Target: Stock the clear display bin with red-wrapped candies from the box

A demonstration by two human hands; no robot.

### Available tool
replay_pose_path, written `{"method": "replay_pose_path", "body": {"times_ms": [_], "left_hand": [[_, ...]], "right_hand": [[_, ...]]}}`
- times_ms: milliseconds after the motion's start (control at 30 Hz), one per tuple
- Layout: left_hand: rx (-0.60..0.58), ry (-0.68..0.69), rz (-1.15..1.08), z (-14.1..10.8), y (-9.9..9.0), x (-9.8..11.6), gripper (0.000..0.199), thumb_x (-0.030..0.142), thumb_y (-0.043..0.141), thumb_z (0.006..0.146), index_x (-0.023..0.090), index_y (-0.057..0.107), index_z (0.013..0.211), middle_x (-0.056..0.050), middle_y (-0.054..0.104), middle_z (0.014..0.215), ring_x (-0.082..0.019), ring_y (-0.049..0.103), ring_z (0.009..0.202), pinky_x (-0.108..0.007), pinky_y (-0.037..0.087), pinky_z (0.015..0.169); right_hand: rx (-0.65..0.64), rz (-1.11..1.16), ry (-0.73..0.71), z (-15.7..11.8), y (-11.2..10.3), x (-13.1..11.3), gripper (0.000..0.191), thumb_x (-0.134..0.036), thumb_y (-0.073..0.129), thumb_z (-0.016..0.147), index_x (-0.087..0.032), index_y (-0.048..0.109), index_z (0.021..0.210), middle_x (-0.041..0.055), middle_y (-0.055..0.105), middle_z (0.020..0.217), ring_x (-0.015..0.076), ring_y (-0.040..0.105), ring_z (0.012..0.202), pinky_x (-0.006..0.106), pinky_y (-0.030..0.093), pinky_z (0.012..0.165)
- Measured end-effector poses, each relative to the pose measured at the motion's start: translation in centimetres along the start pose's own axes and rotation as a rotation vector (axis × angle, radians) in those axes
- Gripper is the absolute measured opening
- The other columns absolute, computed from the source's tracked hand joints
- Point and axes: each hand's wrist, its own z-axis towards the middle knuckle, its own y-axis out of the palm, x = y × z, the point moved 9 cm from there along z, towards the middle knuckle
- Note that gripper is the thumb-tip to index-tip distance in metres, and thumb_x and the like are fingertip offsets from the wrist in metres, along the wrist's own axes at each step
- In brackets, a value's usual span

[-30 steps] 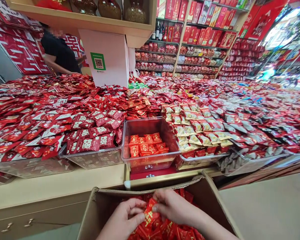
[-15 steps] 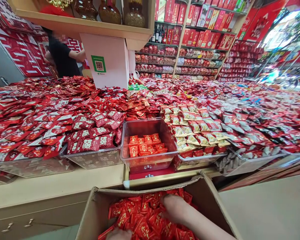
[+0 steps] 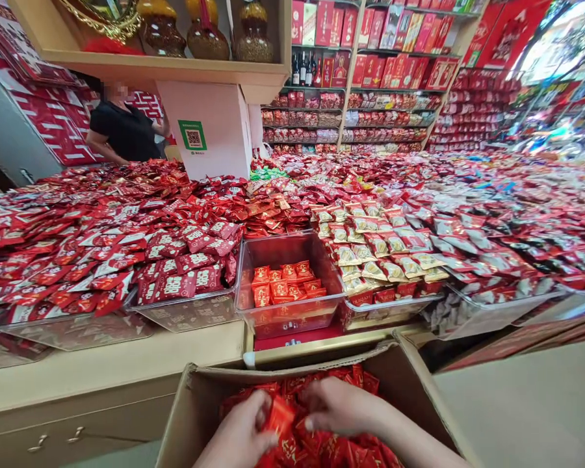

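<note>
A cardboard box (image 3: 426, 390) in front of me holds a heap of small red candy packets (image 3: 338, 452) with gold print. My left hand (image 3: 241, 426) is closed on a red packet (image 3: 280, 416), slightly blurred, between thumb and fingers. Just to its right, my right hand (image 3: 344, 406) reaches over the heap with fingers curved and thumb apart; nothing shows clearly in its grasp. Beyond the box stands a clear plastic bin (image 3: 292, 318) with a partial layer of similar red packets (image 3: 287, 283) at its bottom.
Bins of dark red packets (image 3: 180, 279) and cream packets (image 3: 370, 257) flank the middle bin. A ledge (image 3: 166, 348) and drawers run along the front left. An overhead shelf (image 3: 175, 68) holds jars. A person in black (image 3: 121, 133) stands at the back left.
My left hand has come up from low in the box and now grips a red packet. My right hand has shifted slightly, its thumb now visible. The person behind has turned.
</note>
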Motion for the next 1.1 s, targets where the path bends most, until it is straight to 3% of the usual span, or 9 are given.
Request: {"method": "replay_pose_path", "body": {"times_ms": [133,233,500,633,800,867,967,1033,1100], "left_hand": [[-0.062,0.153,-0.561,-0.2,-0.4,5.8,0.024,0.018,0.057,0.068,0.015,0.053,0.091,-0.005,0.064,0.087,-0.018,0.058,0.08,-0.029,0.043,0.073],[-0.099,0.15,-0.723,-0.7,-0.2,7.0,0.027,0.017,0.062,0.067,0.016,0.054,0.093,-0.005,0.065,0.089,-0.019,0.058,0.082,-0.032,0.043,0.078],[-0.228,0.112,-0.868,-1.0,1.3,6.0,0.043,0.011,0.062,0.068,0.019,0.047,0.108,-0.006,0.064,0.097,-0.016,0.059,0.085,-0.029,0.044,0.077],[-0.131,-0.096,-0.947,-1.0,0.7,4.3,0.043,0.022,0.06,0.072,0.018,0.042,0.11,-0.008,0.065,0.094,-0.015,0.063,0.066,-0.022,0.044,0.054],[-0.222,-0.153,-1.161,-1.5,0.3,4.6,0.036,0.037,0.038,0.084,0.017,0.039,0.113,-0.012,0.064,0.092,-0.018,0.063,0.076,-0.026,0.043,0.064],[-0.249,-0.112,-1.036,-1.4,0.0,4.6,0.032,0.039,0.035,0.084,0.018,0.041,0.106,-0.011,0.064,0.091,-0.018,0.062,0.077,-0.027,0.043,0.065],[-0.221,-0.061,-0.355,-0.8,-0.2,2.5,0.018,0.034,0.036,0.082,0.019,0.046,0.086,-0.006,0.065,0.083,-0.017,0.061,0.073,-0.026,0.043,0.063],[-0.163,-0.06,0.089,-0.3,-0.4,0.4,0.012,0.025,0.042,0.076,0.018,0.051,0.073,-0.007,0.064,0.078,-0.022,0.059,0.076,-0.033,0.042,0.068],[-0.109,-0.11,0.27,0.2,-0.3,-1.9,0.008,0.015,0.049,0.067,0.015,0.056,0.064,-0.013,0.063,0.075,-0.031,0.057,0.08,-0.043,0.037,0.073]], "right_hand": [[0.01,0.655,-0.181,0.3,-0.4,-2.5,0.036,-0.047,0.053,0.069,-0.014,0.049,0.082,-0.0002,0.057,0.063,0.0104,0.054,0.056,0.025,0.044,0.056],[0.144,0.808,-0.147,0.7,-1.2,-2.4,0.041,-0.056,0.048,0.069,-0.014,0.044,0.071,-0.0028,0.052,0.051,0.0082,0.049,0.044,0.022,0.04,0.045],[0.294,0.848,-0.143,0.3,-2.5,-2.6,0.043,-0.057,0.051,0.065,-0.014,0.047,0.063,-0.002,0.052,0.047,0.0078,0.047,0.04,0.019,0.034,0.04],[0.414,0.707,-0.326,-1.1,-4.5,-4.1,0.034,-0.044,0.05,0.074,-0.012,0.059,0.068,0.0001,0.054,0.054,0.0079,0.049,0.048,0.021,0.039,0.049],[0.479,0.35,-0.581,-3.0,-5.9,-6.6,0.018,-0.03,0.057,0.072,-0.018,0.067,0.083,0.0062,0.06,0.083,0.013,0.055,0.077,0.024,0.044,0.067],[0.468,0.246,-0.592,-3.3,-6.0,-6.8,0.018,-0.028,0.057,0.073,-0.017,0.067,0.083,0.0065,0.061,0.082,0.0125,0.056,0.076,0.023,0.044,0.067],[0.32,0.063,-0.518,-3.1,-5.3,-6.3,0.018,-0.026,0.055,0.074,-0.015,0.067,0.082,0.0057,0.063,0.079,0.0113,0.056,0.073,0.021,0.043,0.066],[0.116,-0.119,-0.36,-2.6,-3.6,-4.8,0.015,-0.022,0.055,0.072,-0.015,0.067,0.078,0.0039,0.064,0.072,0.011,0.056,0.067,0.019,0.042,0.061],[-0.057,-0.396,-0.123,-2.2,-1.9,-2.2,0.013,-0.017,0.055,0.068,-0.014,0.068,0.072,0.0043,0.063,0.064,0.0121,0.056,0.06,0.02,0.039,0.054]]}}
